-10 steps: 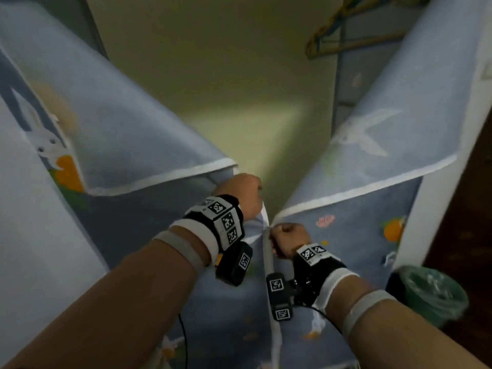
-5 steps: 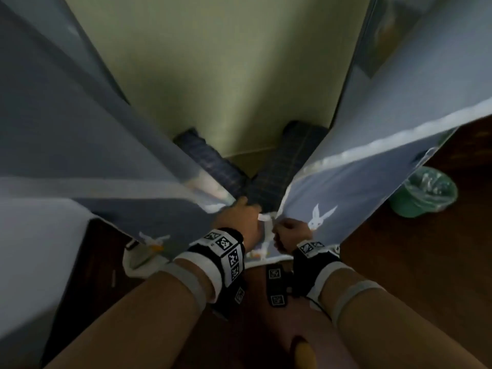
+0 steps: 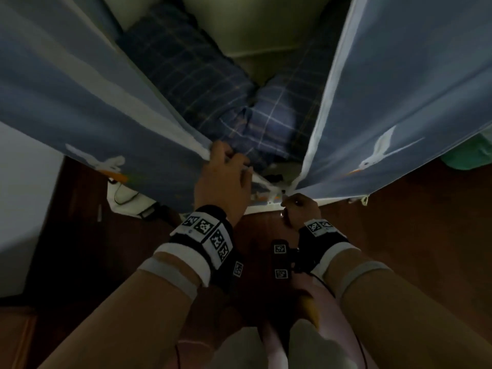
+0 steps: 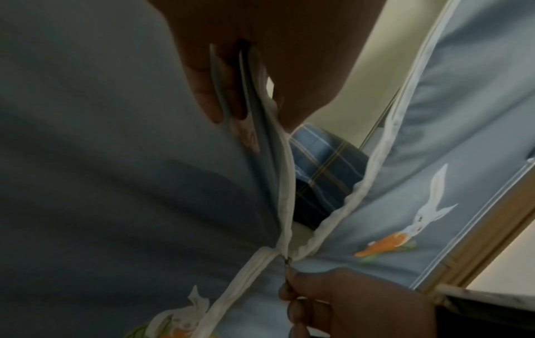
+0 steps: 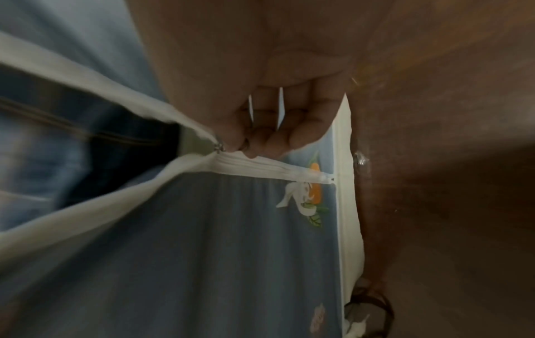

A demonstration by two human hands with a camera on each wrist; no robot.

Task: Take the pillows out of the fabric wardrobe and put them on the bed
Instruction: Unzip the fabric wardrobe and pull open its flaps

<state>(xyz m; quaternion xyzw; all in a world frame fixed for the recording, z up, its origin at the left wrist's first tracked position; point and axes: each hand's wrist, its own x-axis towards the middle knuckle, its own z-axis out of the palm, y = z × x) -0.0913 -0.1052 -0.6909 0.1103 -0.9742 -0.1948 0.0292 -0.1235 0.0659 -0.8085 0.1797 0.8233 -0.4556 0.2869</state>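
Note:
The blue fabric wardrobe front is unzipped nearly to the floor, its left flap (image 3: 80, 107) and right flap (image 3: 399, 102) spread apart. Two dark blue plaid pillows stand inside the gap, one on the left (image 3: 186, 65) and one on the right (image 3: 277, 121); one plaid pillow (image 4: 324, 173) shows through the slit. My left hand (image 3: 226, 169) pinches the white-edged left flap (image 4: 252, 109). My right hand (image 3: 298, 206) pinches the small metal zipper pull (image 5: 218, 146) low down, just above the wardrobe's bottom hem (image 5: 344, 205).
Dark brown wooden floor (image 3: 399, 235) lies below the wardrobe. A green bin (image 3: 468, 155) sits at the right behind the flap. A white wall or panel (image 3: 24, 209) stands at the left, with a cable (image 3: 119, 193) beside the wardrobe's base.
Both hands have run down the wardrobe front, the right drawing the zipper toward the floor. The flaps have parted wider and the plaid pillows have come into view.

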